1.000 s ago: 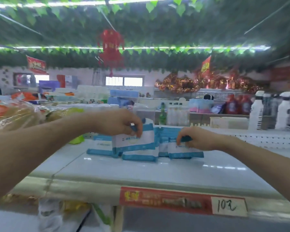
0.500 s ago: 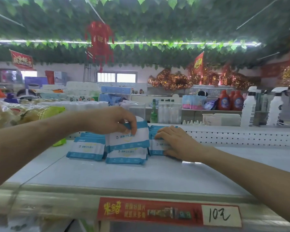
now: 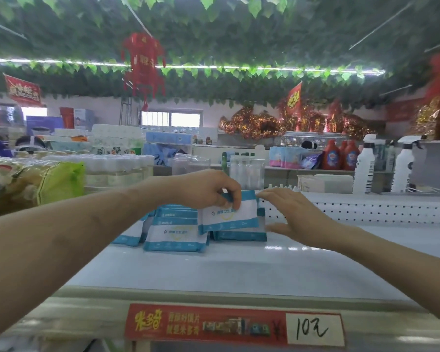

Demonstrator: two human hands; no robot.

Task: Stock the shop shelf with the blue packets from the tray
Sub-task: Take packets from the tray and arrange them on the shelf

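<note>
Several blue-and-white packets lie in low stacks at the back of the white shelf. My left hand pinches the top edge of one packet and holds it tilted just above a stack. A front stack sits to its left, with more packets behind at the far left. My right hand hovers open beside the held packet's right edge, fingers straight, thumb low by the stack. No tray is in view.
A white perforated back panel bounds the shelf behind. Bagged yellow goods crowd the left side. White spray bottles stand at the right rear. A red price label marks the shelf's front lip.
My right hand lifted off the right stack and opened beside the packet. My left hand carried its packet rightward over that stack.
</note>
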